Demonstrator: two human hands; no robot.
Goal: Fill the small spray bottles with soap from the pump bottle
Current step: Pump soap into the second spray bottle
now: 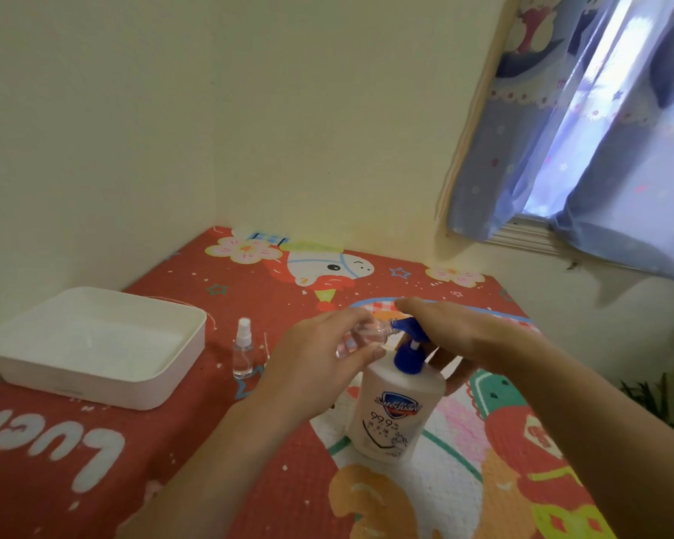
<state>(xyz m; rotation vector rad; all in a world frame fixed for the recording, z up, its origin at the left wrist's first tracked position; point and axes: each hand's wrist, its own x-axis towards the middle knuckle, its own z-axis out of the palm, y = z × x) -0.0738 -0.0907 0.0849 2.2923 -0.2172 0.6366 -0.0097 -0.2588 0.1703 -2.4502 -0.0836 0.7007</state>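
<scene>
A white soap pump bottle [395,410] with a blue pump head [409,344] stands upright on the red patterned cloth. My left hand [320,359] holds a small clear spray bottle [360,336] tilted on its side, its open neck touching the blue spout. My right hand [456,336] lies flat on top of the pump head, fingers also reaching behind the bottle. A second small clear spray bottle [244,350] with a white sprayer cap stands upright to the left.
A white rectangular tray [94,344] sits at the left on the red cloth-covered table [94,461]. A thin white tube [266,344] lies beside the standing bottle. Walls close in behind and left; a curtained window [600,130] is at upper right.
</scene>
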